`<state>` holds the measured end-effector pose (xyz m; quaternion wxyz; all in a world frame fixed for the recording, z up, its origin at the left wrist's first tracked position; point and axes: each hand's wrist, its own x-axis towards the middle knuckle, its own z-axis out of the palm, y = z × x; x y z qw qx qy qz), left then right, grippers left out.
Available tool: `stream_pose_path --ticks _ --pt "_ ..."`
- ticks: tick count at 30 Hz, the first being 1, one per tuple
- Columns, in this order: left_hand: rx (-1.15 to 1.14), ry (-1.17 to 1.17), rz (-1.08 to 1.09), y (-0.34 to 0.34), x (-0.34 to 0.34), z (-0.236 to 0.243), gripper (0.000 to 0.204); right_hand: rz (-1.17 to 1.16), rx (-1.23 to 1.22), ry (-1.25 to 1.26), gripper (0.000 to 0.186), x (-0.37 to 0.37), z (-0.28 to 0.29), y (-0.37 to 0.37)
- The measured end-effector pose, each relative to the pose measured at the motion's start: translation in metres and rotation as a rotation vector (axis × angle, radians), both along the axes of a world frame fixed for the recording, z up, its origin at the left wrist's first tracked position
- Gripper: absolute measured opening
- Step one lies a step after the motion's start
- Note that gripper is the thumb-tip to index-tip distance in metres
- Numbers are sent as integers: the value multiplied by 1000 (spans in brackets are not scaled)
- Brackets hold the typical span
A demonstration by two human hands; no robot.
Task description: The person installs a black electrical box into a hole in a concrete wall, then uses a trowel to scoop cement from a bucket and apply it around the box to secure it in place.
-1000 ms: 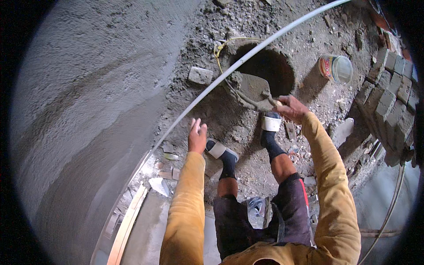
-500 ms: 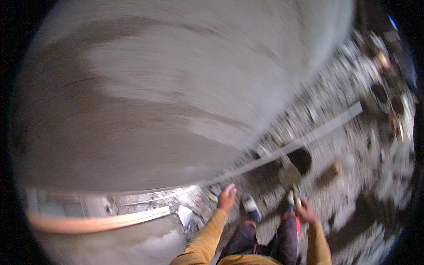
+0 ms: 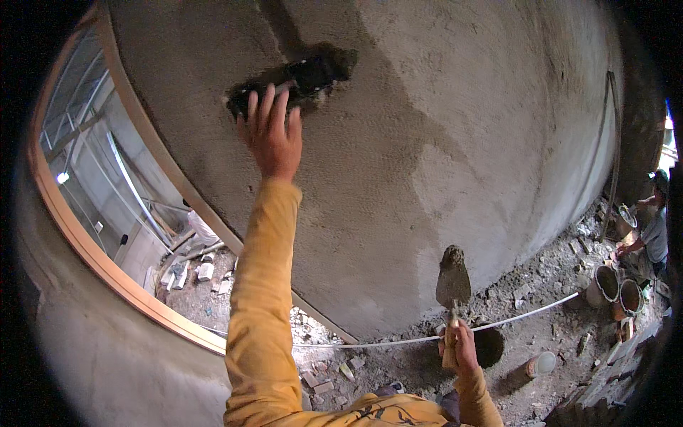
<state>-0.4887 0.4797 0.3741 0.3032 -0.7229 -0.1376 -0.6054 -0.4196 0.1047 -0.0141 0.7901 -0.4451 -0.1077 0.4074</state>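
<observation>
"Left hand (image 3: pixel 276 146) first: how does it stand?"

"Raised to the wall (image 3: pixel 341 164), well above the white pole (image 3: pixel 398 344) and toward the pole's left end. Its fingers are spread, overlapping the lower edge of a black float (image 3: pixel 327 67) that appears to rest against the plaster. They aren't wrapped around it; whether they touch it, I can't tell."

"And the right hand (image 3: pixel 466 346)?"

"Grasping the trowel (image 3: pixel 454 285) by its wooden handle, which crosses the line of the pole about midway along. The blade points up above the pole, with a dark lump of mortar (image 3: pixel 452 256) at its tip."

"What's different from a second ago?"

"Back then the left hand was bare, out over the ground beside the pole, and the trowel's blade lay by the round hollow (image 3: pixel 489 346) just below the pole. Now both blade and left hand are lifted above it."

"Meaning?"

"The work has shifted, I'd judge, from the ground to the wall: mortar up on the blade, float within the left hand's reach."
</observation>
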Motion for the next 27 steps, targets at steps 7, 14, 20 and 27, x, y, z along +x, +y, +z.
stream_pose_path --ticks 7,14,20,27 --pt "104 148 138 29 32 51 51 -105 51 44 27 -38 13 61" --pt "147 135 93 43 42 47 55 -247 187 130 24 -59 55 101" --pt "185 118 49 52 45 48 56 -547 355 24 30 -44 103 126" --pt "189 117 49 52 43 50 57 -1239 518 -224 57 -8 197 153"
